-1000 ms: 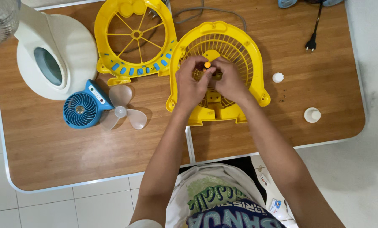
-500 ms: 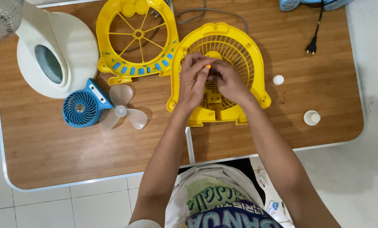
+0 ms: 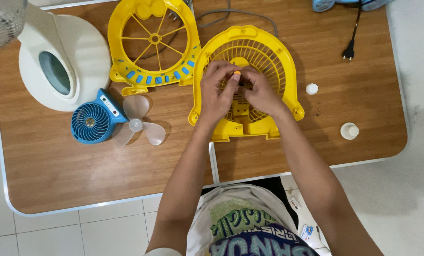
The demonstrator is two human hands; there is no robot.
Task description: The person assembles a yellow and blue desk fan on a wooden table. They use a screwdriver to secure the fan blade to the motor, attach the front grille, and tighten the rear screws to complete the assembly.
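Observation:
A yellow fan housing [image 3: 268, 57] with a round grille lies flat on the wooden table [image 3: 354, 90]. Both my hands rest over its centre. My left hand [image 3: 216, 92] pinches a small orange-tipped tool [image 3: 236, 73] between thumb and fingers, upright at the grille's hub. My right hand [image 3: 260, 92] has its fingers bunched against the same spot, touching the left hand. What sits under the fingers is hidden.
A second yellow fan frame [image 3: 150, 40] lies at the back left. A white fan base [image 3: 60, 59], a small blue fan [image 3: 92, 121] and a clear propeller blade [image 3: 137, 123] lie left. Two white caps [image 3: 312, 88] [image 3: 350, 130], a black plug [image 3: 348, 50] and a grey cable [image 3: 240, 12] lie right and behind.
My hands stayed at the grille's hub with small finger shifts. The orange tip shows slightly more to the right between my fingers. The view shifted slightly.

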